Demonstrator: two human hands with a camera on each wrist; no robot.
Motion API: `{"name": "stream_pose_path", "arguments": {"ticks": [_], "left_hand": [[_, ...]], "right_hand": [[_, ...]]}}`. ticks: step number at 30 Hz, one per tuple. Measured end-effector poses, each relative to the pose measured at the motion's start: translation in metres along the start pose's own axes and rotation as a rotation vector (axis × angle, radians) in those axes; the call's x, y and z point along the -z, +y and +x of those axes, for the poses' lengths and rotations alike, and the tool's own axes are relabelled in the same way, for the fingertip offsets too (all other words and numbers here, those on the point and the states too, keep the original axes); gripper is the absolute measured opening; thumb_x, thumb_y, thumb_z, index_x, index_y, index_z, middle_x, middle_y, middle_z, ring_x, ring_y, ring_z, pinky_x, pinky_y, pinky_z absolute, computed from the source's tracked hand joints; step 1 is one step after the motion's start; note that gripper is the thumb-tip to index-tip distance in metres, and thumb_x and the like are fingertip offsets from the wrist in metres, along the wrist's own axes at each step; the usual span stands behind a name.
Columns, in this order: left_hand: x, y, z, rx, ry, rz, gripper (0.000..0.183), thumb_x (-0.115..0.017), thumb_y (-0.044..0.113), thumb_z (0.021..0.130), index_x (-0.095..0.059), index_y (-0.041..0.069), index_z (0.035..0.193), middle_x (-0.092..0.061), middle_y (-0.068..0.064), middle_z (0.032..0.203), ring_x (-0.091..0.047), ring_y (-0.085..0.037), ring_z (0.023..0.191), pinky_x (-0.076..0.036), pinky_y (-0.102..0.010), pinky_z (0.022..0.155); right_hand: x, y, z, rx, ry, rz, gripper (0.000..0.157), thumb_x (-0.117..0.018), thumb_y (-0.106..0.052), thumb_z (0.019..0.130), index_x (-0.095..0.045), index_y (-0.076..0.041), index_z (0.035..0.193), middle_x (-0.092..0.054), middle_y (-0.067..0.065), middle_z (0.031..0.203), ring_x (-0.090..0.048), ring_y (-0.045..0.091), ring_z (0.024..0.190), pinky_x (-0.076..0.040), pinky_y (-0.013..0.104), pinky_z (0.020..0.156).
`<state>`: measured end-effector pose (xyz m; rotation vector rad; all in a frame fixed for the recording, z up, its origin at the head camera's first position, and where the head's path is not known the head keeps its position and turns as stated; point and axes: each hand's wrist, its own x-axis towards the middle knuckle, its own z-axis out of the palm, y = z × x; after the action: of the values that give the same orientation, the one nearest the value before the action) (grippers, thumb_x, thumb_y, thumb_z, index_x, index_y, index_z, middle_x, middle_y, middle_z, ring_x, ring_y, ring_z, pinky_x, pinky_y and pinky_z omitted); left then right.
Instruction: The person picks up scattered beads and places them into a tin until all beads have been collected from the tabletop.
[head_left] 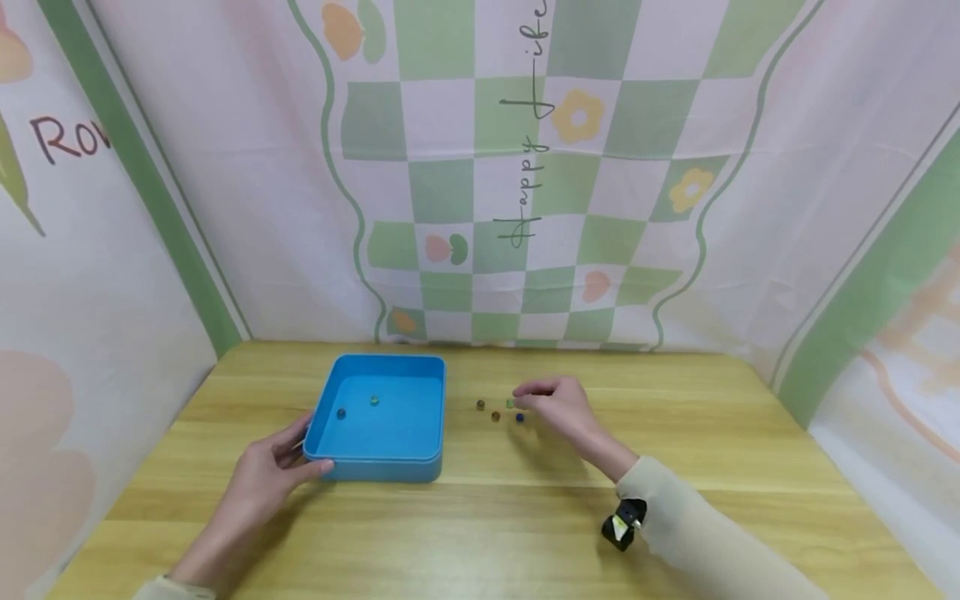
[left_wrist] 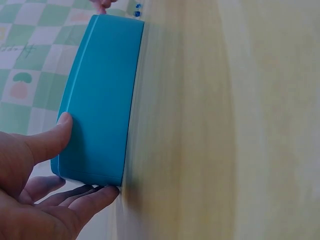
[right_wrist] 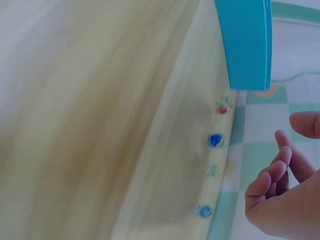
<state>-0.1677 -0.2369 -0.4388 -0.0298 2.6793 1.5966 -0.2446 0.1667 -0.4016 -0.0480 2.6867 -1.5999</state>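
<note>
A square blue box (head_left: 375,470) without a lid stands on the table. In it lie a dark marble (head_left: 341,413) and a greenish marble (head_left: 374,401). My left hand (head_left: 264,475) holds the box's near left corner, thumb (left_wrist: 55,140) against the front wall and fingers around the left side. Right of the box is a small group of glass marbles: two brownish ones (head_left: 481,405), a green marble (head_left: 510,403) and a blue marble (head_left: 520,417). Just above the green one hovers my right hand (head_left: 558,410); in the right wrist view its thumb and forefinger are apart with nothing between them.
The wooden table (head_left: 480,542) reaches back to a hanging cloth (head_left: 495,192) with green and white checks. Similar cloth hangs at both sides. A black strap device (head_left: 625,523) sits at the right sleeve.
</note>
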Motion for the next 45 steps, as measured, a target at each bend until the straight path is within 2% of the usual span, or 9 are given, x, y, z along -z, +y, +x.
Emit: {"name": "stream_pose_path", "arguments": {"ticks": [9,13,19,25,29,35,42,45], "left_hand": [[0.0,0.002,0.0,0.009,-0.002,-0.003,0.085,-0.084,0.02,0.094,-0.037,0.002,0.162,-0.038,-0.029,0.161,-0.052,-0.045,0.138,-0.054,-0.04,0.103],[0.0,0.003,0.0,0.011,-0.002,-0.006,0.084,-0.084,0.02,0.094,-0.037,0.002,0.162,-0.038,-0.029,0.161,-0.053,-0.045,0.137,-0.054,-0.04,0.103],[0.0,0.002,0.0,0.02,-0.006,-0.018,0.085,-0.084,0.019,0.094,-0.036,0.002,0.162,-0.038,-0.029,0.161,-0.053,-0.045,0.137,-0.054,-0.04,0.103],[-0.001,0.002,0.0,0.012,-0.005,-0.014,0.086,-0.085,0.02,0.093,-0.036,0.001,0.161,-0.038,-0.03,0.16,-0.053,-0.046,0.137,-0.055,-0.04,0.103],[0.0,0.001,0.0,0.016,-0.004,-0.011,0.085,-0.084,0.02,0.093,-0.037,0.002,0.162,-0.038,-0.03,0.16,-0.053,-0.046,0.136,-0.055,-0.04,0.102],[-0.001,0.003,-0.001,0.021,0.0,0.011,0.084,-0.084,0.02,0.094,-0.037,0.001,0.161,-0.039,-0.03,0.16,-0.054,-0.046,0.136,-0.055,-0.041,0.102],[-0.002,0.004,-0.002,0.023,0.003,0.016,0.084,-0.084,0.02,0.093,-0.038,0.002,0.161,-0.04,-0.029,0.159,-0.055,-0.045,0.136,-0.055,-0.041,0.103],[-0.001,0.004,-0.001,0.021,0.004,0.018,0.084,-0.084,0.021,0.093,-0.038,0.002,0.161,-0.04,-0.03,0.159,-0.054,-0.045,0.136,-0.054,-0.042,0.103]], "right_hand": [[0.028,0.024,-0.006,-0.03,0.037,-0.034,0.029,-0.078,-0.015,0.09,-0.079,0.001,0.115,-0.078,0.013,0.112,-0.068,0.034,0.116,-0.051,0.049,0.105],[0.037,0.031,-0.009,-0.038,0.041,-0.047,0.03,-0.077,-0.016,0.091,-0.078,0.002,0.116,-0.078,0.013,0.113,-0.067,0.034,0.117,-0.052,0.044,0.103],[0.048,0.039,-0.01,-0.056,0.045,-0.082,0.03,-0.078,-0.018,0.092,-0.079,0.0,0.116,-0.078,0.013,0.114,-0.068,0.03,0.114,-0.053,0.035,0.093],[0.059,0.045,-0.01,-0.057,0.055,-0.104,0.034,-0.08,-0.02,0.091,-0.078,0.002,0.117,-0.077,0.016,0.117,-0.067,0.024,0.104,-0.052,0.031,0.082],[0.063,0.047,-0.009,-0.067,0.056,-0.12,0.037,-0.081,-0.022,0.091,-0.078,0.002,0.118,-0.076,0.017,0.118,-0.065,0.025,0.104,-0.051,0.031,0.08],[0.067,0.051,-0.007,-0.096,0.043,-0.14,0.038,-0.082,-0.02,0.09,-0.076,0.001,0.12,-0.073,0.022,0.124,-0.064,0.032,0.112,-0.052,0.038,0.087],[0.07,0.055,-0.003,-0.083,0.042,-0.151,0.037,-0.081,-0.018,0.091,-0.075,0.004,0.12,-0.074,0.022,0.119,-0.062,0.026,0.096,-0.051,0.031,0.075],[0.068,0.055,-0.001,-0.078,0.039,-0.169,0.036,-0.081,-0.019,0.091,-0.076,0.003,0.12,-0.074,0.022,0.12,-0.062,0.026,0.096,-0.05,0.032,0.076]]}}
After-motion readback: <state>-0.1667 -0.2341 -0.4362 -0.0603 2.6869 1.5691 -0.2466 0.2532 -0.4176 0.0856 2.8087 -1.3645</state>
